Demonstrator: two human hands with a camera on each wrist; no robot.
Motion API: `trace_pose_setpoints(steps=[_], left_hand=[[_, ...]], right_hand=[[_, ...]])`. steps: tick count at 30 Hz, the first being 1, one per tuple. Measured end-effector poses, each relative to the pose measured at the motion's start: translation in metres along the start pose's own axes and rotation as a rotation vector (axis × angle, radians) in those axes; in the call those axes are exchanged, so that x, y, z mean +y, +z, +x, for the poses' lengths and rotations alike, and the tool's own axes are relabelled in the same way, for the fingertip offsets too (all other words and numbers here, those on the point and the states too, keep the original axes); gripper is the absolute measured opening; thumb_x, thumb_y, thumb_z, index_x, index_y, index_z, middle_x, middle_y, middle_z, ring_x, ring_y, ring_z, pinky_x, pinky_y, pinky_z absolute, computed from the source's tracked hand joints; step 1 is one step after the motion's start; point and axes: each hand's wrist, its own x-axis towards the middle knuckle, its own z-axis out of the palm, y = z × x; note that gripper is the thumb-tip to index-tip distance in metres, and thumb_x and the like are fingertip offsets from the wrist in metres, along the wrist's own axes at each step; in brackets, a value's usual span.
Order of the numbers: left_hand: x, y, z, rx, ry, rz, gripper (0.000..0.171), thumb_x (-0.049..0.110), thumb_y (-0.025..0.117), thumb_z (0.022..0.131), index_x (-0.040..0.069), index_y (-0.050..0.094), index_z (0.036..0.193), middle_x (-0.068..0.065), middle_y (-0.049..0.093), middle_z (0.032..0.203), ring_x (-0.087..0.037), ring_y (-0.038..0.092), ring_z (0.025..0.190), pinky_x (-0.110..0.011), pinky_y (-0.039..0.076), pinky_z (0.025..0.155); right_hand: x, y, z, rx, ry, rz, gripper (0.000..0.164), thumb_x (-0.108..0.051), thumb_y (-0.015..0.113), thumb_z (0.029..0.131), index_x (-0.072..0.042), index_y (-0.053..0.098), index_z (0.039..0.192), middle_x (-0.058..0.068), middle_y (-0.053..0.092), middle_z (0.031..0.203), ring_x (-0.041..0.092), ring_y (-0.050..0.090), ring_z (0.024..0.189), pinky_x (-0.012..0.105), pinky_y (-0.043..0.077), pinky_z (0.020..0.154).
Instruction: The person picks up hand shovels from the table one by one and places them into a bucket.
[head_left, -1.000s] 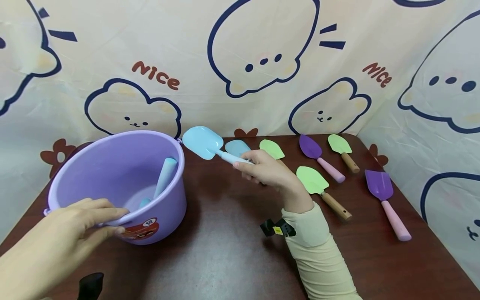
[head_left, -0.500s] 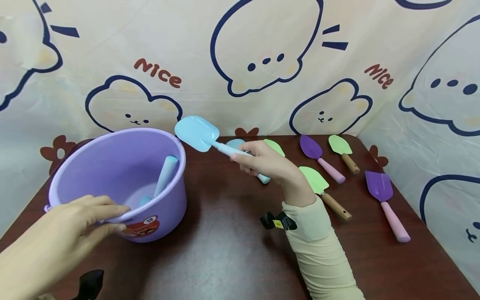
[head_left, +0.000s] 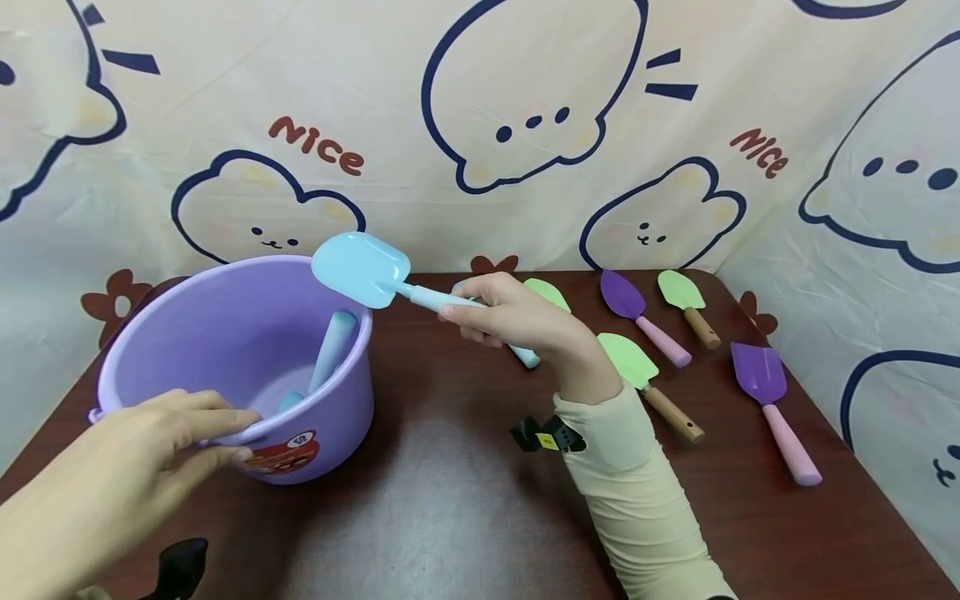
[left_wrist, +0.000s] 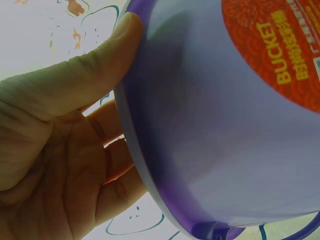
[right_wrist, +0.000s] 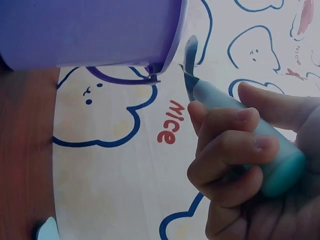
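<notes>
In the head view a purple bucket (head_left: 330, 442) stands at the left of the table. My left hand (head_left: 168, 450) pinches its near rim, thumb outside and fingers over the inside; the left wrist view shows the thumb (left_wrist: 122, 45) against the outer wall. A light blue toy shovel (head_left: 363, 268) is held in the air by my right hand (head_left: 517, 317), its blade over the bucket's right rim. Fingers curl round the pale handle (right_wrist: 230, 102) in the right wrist view. Inside the bucket leans another blue shovel (head_left: 332, 350), handle up.
On the dark table (head_left: 450, 500) behind and right of my right hand lie a blue shovel (head_left: 525, 357), partly hidden, several green shovels (head_left: 628, 360) with wooden handles, and two purple shovels (head_left: 759, 371) with pink handles. A printed cloth (head_left: 480, 208) hangs behind the table.
My right hand has moved left with the blue shovel, carrying its blade from beside the bucket to over the right rim. My left hand keeps its place on the near rim.
</notes>
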Motion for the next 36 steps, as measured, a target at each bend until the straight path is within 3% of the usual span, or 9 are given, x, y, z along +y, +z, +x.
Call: trace_pose_setpoints(steps=[6, 14, 25, 36], left_hand=[[0.000, 0.000, 0.000, -0.016, -0.010, 0.009, 0.034, 0.017, 0.090, 0.067, 0.032, 0.075, 0.093, 0.022, 0.061, 0.086, 0.001, 0.053, 0.078, -0.023, 0.049, 0.062], [0.000, 0.000, -0.001, -0.003, -0.006, 0.000, 0.034, 0.016, 0.090, 0.067, 0.032, 0.075, 0.093, 0.023, 0.060, 0.084, 0.002, 0.052, 0.078, -0.020, 0.048, 0.063], [0.001, 0.001, 0.000, -0.051, -0.036, 0.003, 0.033, 0.017, 0.090, 0.067, 0.030, 0.076, 0.094, 0.021, 0.058, 0.082, 0.000, 0.049, 0.076, -0.022, 0.048, 0.061], [0.001, 0.001, 0.000, -0.072, -0.056, -0.003, 0.032, 0.018, 0.090, 0.067, 0.031, 0.076, 0.093, 0.021, 0.060, 0.082, 0.000, 0.050, 0.076, -0.022, 0.050, 0.062]], right_hand=[[-0.009, 0.003, 0.005, -0.044, 0.005, -0.012, 0.018, -0.015, 0.056, 0.101, 0.000, 0.060, 0.091, 0.003, 0.044, 0.060, 0.015, 0.036, 0.050, 0.025, 0.032, 0.050], [-0.020, 0.006, 0.011, -0.097, 0.007, -0.034, 0.017, -0.014, 0.056, 0.101, 0.000, 0.061, 0.093, 0.003, 0.044, 0.061, 0.015, 0.037, 0.051, 0.025, 0.029, 0.049], [-0.040, 0.009, 0.023, -0.130, 0.048, -0.153, 0.018, -0.020, 0.058, 0.101, -0.003, 0.063, 0.095, 0.001, 0.045, 0.060, 0.014, 0.037, 0.053, 0.025, 0.030, 0.050], [-0.058, 0.014, 0.040, -0.210, 0.010, -0.220, 0.026, -0.017, 0.057, 0.101, -0.003, 0.059, 0.079, 0.001, 0.043, 0.057, 0.013, 0.036, 0.049, 0.024, 0.031, 0.049]])
